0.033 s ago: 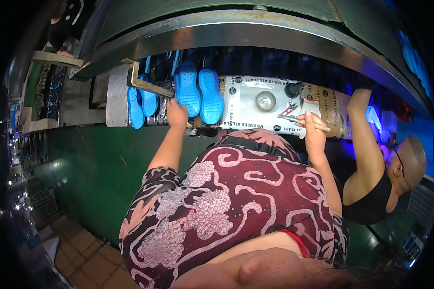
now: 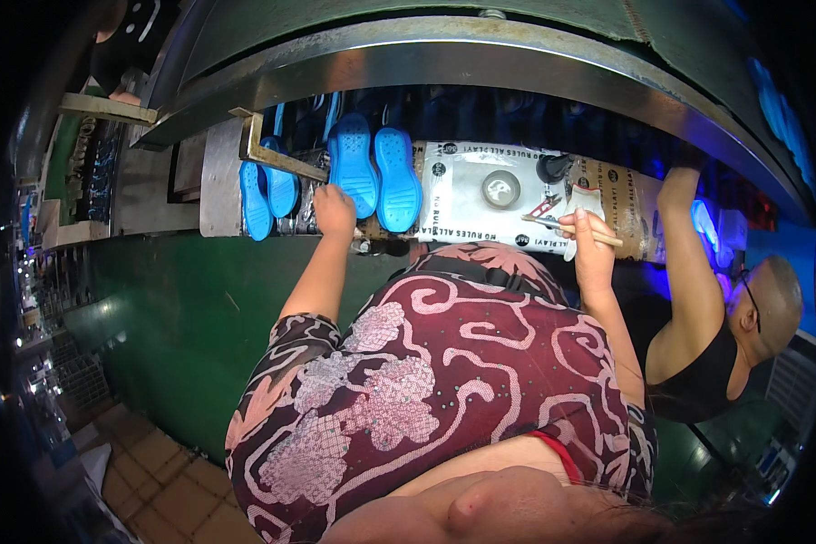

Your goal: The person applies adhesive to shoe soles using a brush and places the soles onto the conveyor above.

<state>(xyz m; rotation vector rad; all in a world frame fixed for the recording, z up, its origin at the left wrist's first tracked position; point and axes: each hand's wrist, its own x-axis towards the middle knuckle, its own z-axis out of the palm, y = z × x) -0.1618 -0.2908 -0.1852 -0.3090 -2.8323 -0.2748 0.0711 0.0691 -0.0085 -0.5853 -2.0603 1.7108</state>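
Note:
My right hand (image 2: 592, 243) is closed around a slim brush (image 2: 550, 223) with a pale wooden handle, its tip pointing left over the white printed sheeting (image 2: 458, 195) on the workbench. My left hand (image 2: 335, 210) has its fingers curled by the lower left edge of a bright blue shoe sole (image 2: 354, 168), at the end of a metal bar (image 2: 286, 161). Whether those fingers grip anything is hidden. A second blue sole (image 2: 396, 181) lies to the right. Two more, an outer sole (image 2: 255, 204) and an inner sole (image 2: 282, 186), lie left of my hand.
A round cup (image 2: 500, 189) stands on the sheeting, with a dark round container (image 2: 553, 168) and a small red-and-silver tool (image 2: 546, 205) nearby. A long metal beam (image 2: 408, 34) crosses above the bench. To the right, a person (image 2: 698, 335) reaches toward the bench, near a violet-blue glow.

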